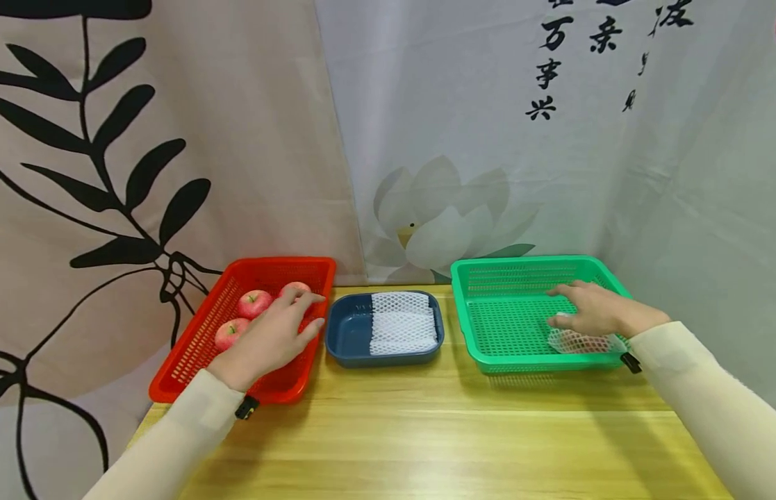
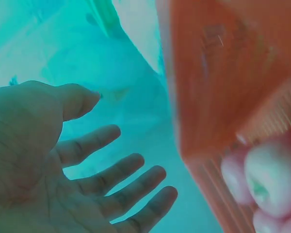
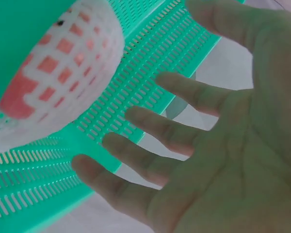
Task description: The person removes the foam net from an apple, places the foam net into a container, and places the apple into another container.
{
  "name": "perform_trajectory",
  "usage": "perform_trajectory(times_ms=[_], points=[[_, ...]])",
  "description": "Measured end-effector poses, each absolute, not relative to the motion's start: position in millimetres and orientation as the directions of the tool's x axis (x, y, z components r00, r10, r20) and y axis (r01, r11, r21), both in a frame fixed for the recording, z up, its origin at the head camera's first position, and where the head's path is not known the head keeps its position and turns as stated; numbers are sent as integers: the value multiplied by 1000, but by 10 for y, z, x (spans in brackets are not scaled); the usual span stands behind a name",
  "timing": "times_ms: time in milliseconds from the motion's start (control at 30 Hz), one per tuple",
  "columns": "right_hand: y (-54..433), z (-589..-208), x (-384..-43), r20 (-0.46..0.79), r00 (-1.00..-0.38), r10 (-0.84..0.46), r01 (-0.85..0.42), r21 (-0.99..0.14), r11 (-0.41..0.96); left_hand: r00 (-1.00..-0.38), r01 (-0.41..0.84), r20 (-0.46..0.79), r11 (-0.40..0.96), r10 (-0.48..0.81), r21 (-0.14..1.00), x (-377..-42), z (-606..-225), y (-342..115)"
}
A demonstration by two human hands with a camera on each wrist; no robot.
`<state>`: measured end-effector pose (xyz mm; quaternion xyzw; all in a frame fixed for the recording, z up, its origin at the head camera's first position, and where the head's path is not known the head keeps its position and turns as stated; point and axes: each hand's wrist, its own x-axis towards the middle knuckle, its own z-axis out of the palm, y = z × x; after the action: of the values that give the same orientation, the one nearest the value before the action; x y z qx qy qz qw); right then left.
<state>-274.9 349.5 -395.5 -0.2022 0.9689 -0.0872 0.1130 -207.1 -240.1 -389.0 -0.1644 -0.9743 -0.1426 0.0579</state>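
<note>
Three pink-red apples (image 1: 255,303) lie in a red basket (image 1: 175,375) at the left. My left hand (image 1: 300,316) hovers over that basket with its fingers stretched out and holds nothing. The left wrist view shows the open palm (image 2: 87,165) beside the basket (image 2: 223,73) and apples (image 2: 266,179). At the right, an apple in a white foam net (image 1: 578,342) lies in the front right corner of a green basket (image 1: 519,262). My right hand (image 1: 581,309) is spread just above it. In the right wrist view the palm (image 3: 194,131) is empty and apart from the netted apple (image 3: 58,73).
A dark blue tray (image 1: 347,347) with white foam nets (image 1: 403,323) stands between the two baskets. All rest at the back of a wooden table (image 1: 425,430). Printed curtains hang close behind the baskets and on both sides.
</note>
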Motion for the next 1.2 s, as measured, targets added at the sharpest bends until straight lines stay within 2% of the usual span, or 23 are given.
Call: perform_trajectory(times_ms=[233, 467, 733, 933, 1200], points=[[3564, -4031, -2805, -256, -880, -401, -353, -213, 911, -900, 416, 251, 872, 355, 257, -1921, -4043, -2056], [3582, -4050, -2833, -336, -850, -405, -349, -214, 912, -819, 540, 370, 806, 438, 241, -1849, -4145, -1683], [3583, -4071, -2872, -417, -824, -383, -330, -195, 924, -760, 622, 399, 752, 513, 218, -1844, -4274, -1260], [3596, -4069, -2868, -449, -813, -371, -317, -193, 929, -733, 649, 413, 738, 540, 186, -1842, -4423, -1003], [3575, -4053, -2874, -482, -796, -366, -338, -149, 929, -714, 673, 431, 712, 552, 203, -1842, -4595, -719]])
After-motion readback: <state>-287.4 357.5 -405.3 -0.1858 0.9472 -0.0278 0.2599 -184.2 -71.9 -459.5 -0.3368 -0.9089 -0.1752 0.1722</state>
